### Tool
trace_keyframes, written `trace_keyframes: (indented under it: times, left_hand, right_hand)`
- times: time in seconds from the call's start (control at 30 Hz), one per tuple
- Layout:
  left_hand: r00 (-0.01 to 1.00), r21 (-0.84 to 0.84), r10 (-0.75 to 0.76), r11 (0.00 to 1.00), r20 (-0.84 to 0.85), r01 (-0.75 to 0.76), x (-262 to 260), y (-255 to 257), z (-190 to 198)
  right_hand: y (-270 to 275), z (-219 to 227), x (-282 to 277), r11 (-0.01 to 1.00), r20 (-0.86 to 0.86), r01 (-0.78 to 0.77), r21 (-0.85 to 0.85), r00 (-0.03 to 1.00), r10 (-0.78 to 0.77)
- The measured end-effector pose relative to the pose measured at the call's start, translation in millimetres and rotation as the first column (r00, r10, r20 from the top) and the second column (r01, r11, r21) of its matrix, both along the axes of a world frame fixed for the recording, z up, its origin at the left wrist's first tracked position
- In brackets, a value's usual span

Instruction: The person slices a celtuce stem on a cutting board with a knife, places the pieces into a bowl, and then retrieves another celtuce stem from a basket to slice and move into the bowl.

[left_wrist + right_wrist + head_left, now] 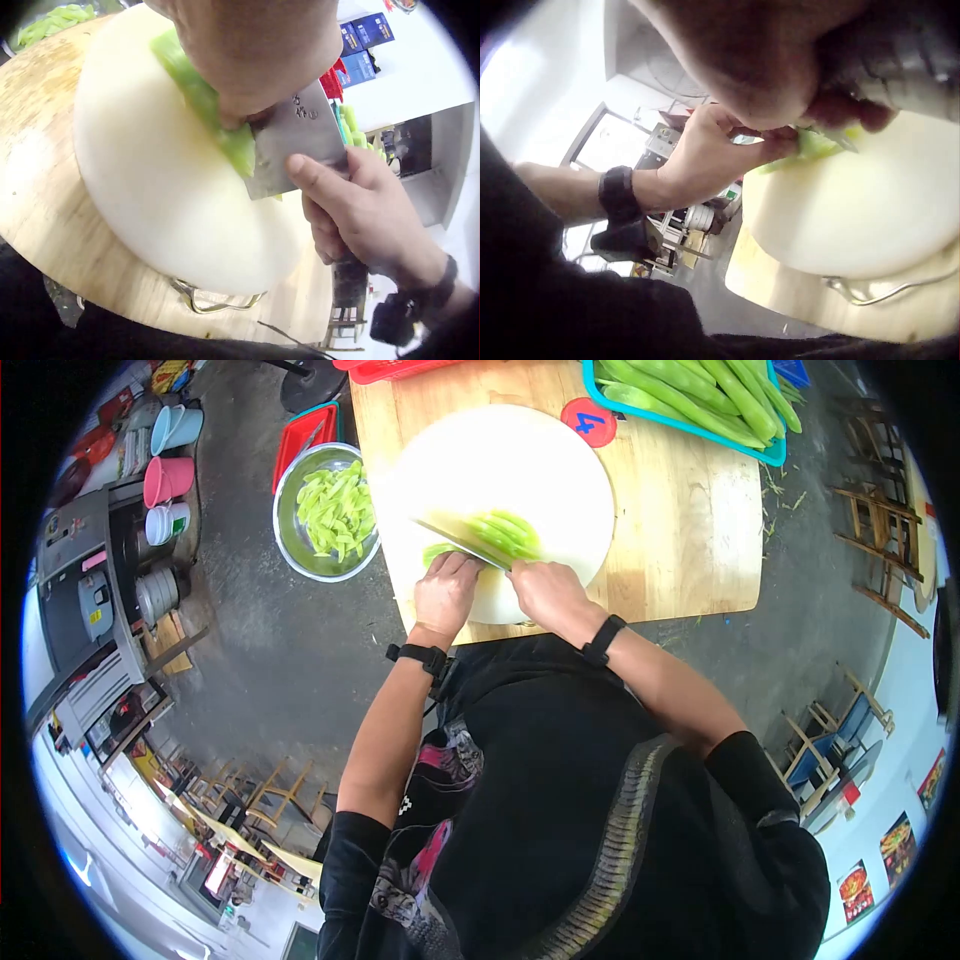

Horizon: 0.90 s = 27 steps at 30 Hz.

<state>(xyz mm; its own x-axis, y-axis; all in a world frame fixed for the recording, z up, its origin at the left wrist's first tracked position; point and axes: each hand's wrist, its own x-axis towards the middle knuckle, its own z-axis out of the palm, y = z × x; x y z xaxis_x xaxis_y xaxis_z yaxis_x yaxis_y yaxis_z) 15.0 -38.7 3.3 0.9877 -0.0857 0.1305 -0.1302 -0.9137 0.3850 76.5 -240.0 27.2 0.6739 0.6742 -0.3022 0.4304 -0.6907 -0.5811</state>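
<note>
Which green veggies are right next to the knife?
The green pieces on the round white board, beside the knife. The cut pieces in the metal bowl and the long veggies in the blue-green basket lie farther away.

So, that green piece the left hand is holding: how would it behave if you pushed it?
The green piece would probably stay fairly stiff, since it lies nearly straight on the white board. It might slide rather than roll, as it looks long and flattish. Its smooth-looking surface could be slightly slippery.
</note>
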Motion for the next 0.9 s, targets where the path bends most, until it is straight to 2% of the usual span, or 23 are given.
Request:
trace_keyframes:
  times: [0.17,0.33,0.47,0.57,0.9]
  left_hand:
    - [0.997,-0.081,0.078,0.994,-0.018,-0.079,1.0,-4.7,3.5]
    - [0.997,-0.073,0.074,0.994,-0.015,-0.075,1.4,-3.2,0.4]
    - [0.993,-0.01,0.067,0.998,-0.092,-0.069,1.6,-1.1,2.4]
    - [0.994,-0.016,0.06,0.998,-0.091,-0.062,-0.2,-0.3,-0.6]
    - [0.995,-0.034,0.076,0.996,-0.066,-0.079,0.3,-2.2,0.2]
  right_hand:
    - [-2.5,9.9,2.5,0.998,-0.024,0.03,-0.062,0.999,-0.031]
    - [-13.0,45.9,3.1,0.995,-0.027,0.023,-0.096,0.999,-0.026]
    - [-15.7,42.2,-7.6,0.996,-0.021,-0.014,-0.088,1.0,0.012]
    - [-19.6,34.4,-14.9,0.999,0.003,-0.001,-0.054,1.0,0.001]
    - [-30.2,49.1,-11.1,0.99,-0.06,-0.022,-0.136,0.998,0.014]
